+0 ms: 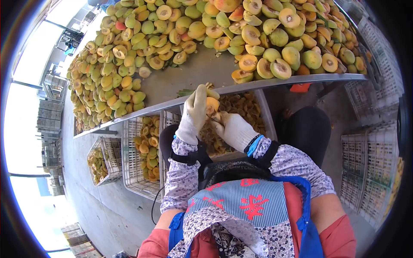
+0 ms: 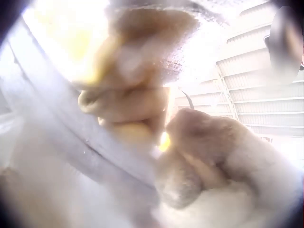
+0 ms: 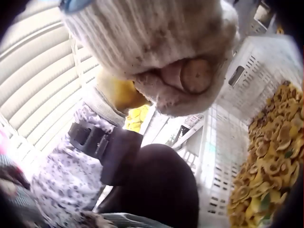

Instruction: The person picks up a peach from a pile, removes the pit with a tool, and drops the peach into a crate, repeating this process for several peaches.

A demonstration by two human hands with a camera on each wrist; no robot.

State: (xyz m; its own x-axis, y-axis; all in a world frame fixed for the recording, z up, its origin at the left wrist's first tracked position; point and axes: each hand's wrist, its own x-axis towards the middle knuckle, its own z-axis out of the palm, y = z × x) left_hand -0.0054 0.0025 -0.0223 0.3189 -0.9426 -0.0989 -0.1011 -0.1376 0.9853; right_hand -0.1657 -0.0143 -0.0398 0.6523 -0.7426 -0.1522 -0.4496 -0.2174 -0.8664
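Both hands wear pale gloves and meet just below the metal table's near edge in the head view. The left hand [image 1: 193,112] holds a halved orange-fleshed fruit [image 1: 211,106], its cut face toward the right hand. The right hand [image 1: 235,130] has its fingers curled beside that fruit. In the right wrist view the right hand [image 3: 161,47] grips a round, handle-like end [image 3: 196,76]; the rest of the tool is hidden by the glove. The left wrist view is blurred and overexposed, with the right hand [image 2: 213,156] close to the held fruit.
Heaps of halved fruit [image 1: 146,38] cover much of the metal table [image 1: 189,73]. Under its edge stand a crate of cut pieces [image 1: 269,114] and a white crate of fruit halves [image 1: 133,172]. A smaller crate [image 1: 112,155] is at the left, with stacked crates [image 1: 372,172] at the right.
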